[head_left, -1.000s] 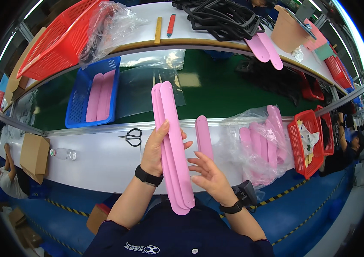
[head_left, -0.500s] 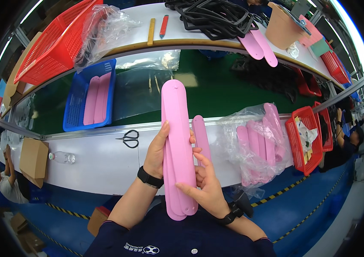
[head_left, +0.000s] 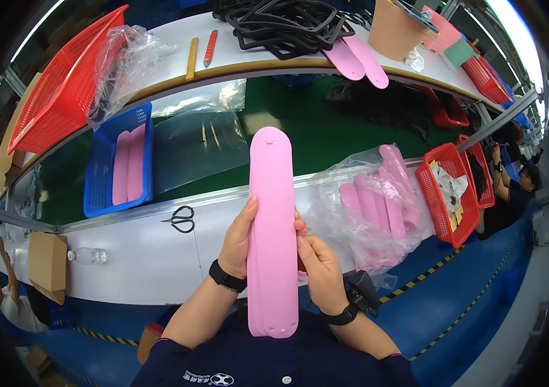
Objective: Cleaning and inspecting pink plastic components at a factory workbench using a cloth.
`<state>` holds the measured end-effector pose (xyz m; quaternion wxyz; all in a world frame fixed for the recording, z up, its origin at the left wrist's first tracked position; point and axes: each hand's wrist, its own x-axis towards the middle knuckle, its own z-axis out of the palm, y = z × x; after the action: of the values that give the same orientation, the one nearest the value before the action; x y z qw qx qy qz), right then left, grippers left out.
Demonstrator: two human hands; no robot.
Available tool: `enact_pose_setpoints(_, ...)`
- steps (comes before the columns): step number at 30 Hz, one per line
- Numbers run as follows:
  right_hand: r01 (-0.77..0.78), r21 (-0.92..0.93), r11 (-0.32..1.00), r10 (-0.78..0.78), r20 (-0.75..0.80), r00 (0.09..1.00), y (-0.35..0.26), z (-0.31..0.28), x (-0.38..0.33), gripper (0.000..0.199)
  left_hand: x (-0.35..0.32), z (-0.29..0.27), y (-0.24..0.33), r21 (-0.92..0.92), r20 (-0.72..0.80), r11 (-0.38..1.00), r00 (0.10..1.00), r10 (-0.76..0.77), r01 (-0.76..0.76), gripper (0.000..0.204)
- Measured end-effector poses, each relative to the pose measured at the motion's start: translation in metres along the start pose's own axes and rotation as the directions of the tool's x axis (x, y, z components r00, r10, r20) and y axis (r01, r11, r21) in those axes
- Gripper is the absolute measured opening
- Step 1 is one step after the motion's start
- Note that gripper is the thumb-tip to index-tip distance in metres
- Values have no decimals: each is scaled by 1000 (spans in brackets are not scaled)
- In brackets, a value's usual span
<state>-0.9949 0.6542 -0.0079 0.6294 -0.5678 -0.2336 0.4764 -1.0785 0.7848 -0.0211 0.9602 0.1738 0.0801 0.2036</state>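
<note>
A stack of long, round-ended pink strips (head_left: 273, 226) stands lengthwise in front of me, with small holes near its lower end. My left hand (head_left: 238, 233) is closed around the stack from the left, and its fingertips show past the right edge. At that right edge, my right hand (head_left: 325, 271) is closed, its thumb and curled fingers against the strips; part of its grip is hidden. A bit of pink shows below these fingers. More pink strips (head_left: 372, 205) lie in a clear plastic bag (head_left: 326, 193) to the right.
Black-handled scissors (head_left: 181, 219) and a plastic bottle (head_left: 88, 256) lie left on the white table. Behind are a blue basket (head_left: 97, 187) holding pink strips and a shelf with black frames (head_left: 281, 29). A red basket (head_left: 445, 219) stands right; a cardboard box (head_left: 47, 261) stands left.
The stack has turned more squarely toward me and its strips are more evenly aligned. My right hand has moved up from the front to its right edge. The whole view has shifted.
</note>
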Motion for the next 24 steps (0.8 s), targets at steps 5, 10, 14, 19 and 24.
enact_pose_setpoints(5, -51, 236, 970, 56, -11, 998, -10, 6, -14, 21, 4, 3, -1, 80, 32, 996, 998, 47, -49, 54)
enact_pose_setpoints(10, 44, -36, 998, -43, 39, 998, -6, -7, -7, 22, -1, 6, -4, 179, -12, 984, 1000, 21, -18, 50)
enact_pose_setpoints(14, 258, -778, 573, -565, -148, 811, -19, -41, 13, 31, -4, 11, -3, 274, -48, 961, 997, 61, -46, 45)
enact_pose_setpoints(19, 487, -867, 108, -662, 303, 686, -12, 13, -12, 51, -6, 7, -6, 246, -114, 968, 993, -13, 41, 47)
enact_pose_setpoints(24, 493, -870, 32, -507, 411, 758, -20, 23, 20, 71, -10, 5, -24, 547, -161, 831, 963, 218, -97, 51)
